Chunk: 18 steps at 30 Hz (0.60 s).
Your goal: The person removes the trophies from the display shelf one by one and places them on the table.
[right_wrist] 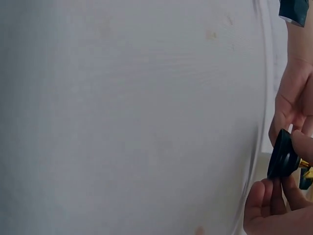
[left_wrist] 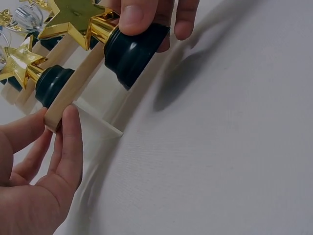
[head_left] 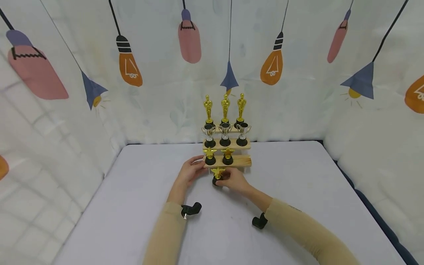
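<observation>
A tiered wooden display stand (head_left: 242, 161) stands toward the back of the table. My left hand (head_left: 189, 172) grips the left end of its lowest board, thumb and fingers pinching the wood (left_wrist: 62, 105) in the left wrist view. My right hand (head_left: 236, 180) pinches a gold star trophy (head_left: 217, 172) by its dark round base (left_wrist: 133, 55), just in front of that board. The base tilts in the left wrist view, with a shadow on the cloth below. In the right wrist view the underside edge of the base (right_wrist: 282, 155) shows between thumb and fingers.
Two star trophies (head_left: 227, 156) stand on the lowest board, left and middle. Silver cups (head_left: 225, 134) fill the middle tier and gold figure trophies (head_left: 225, 108) the top. White cloth covers the table (head_left: 139, 206); a lamp-printed curtain (head_left: 159, 103) hangs behind.
</observation>
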Tool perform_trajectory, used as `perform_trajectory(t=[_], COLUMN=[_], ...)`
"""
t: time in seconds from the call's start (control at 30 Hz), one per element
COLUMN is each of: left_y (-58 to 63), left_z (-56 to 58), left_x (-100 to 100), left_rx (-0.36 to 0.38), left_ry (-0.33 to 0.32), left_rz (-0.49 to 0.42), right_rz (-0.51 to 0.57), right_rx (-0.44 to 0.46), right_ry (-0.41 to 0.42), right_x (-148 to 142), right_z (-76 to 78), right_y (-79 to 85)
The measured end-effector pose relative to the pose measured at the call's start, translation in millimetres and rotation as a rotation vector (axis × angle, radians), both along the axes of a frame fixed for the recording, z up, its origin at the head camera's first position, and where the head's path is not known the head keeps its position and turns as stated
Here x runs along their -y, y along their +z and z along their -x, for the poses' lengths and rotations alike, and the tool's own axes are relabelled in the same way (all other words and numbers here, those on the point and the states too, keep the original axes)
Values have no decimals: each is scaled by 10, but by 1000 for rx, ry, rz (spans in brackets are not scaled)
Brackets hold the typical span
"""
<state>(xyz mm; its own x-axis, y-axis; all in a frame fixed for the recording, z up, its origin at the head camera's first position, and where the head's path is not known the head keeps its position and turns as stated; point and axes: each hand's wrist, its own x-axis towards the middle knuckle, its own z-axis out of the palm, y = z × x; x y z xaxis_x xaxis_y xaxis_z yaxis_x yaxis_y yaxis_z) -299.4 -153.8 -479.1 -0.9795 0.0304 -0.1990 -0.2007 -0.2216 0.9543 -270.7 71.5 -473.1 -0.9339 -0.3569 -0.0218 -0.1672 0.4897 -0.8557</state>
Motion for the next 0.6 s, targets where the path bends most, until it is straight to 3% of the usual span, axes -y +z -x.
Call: perform_trajectory(t=[0.3,0.6], left_y=[-11,2], left_z=[-27,34], left_x=[11,4], left_rx=[-3,-16], left_ry=[-12,-16], left_rz=[-23,-22], right_rz=[-23,-70], right_rx=[5,-84], right_ry=[11,34], right_x=[144,210], right_z=[-1,50], right_y=[-35,1])
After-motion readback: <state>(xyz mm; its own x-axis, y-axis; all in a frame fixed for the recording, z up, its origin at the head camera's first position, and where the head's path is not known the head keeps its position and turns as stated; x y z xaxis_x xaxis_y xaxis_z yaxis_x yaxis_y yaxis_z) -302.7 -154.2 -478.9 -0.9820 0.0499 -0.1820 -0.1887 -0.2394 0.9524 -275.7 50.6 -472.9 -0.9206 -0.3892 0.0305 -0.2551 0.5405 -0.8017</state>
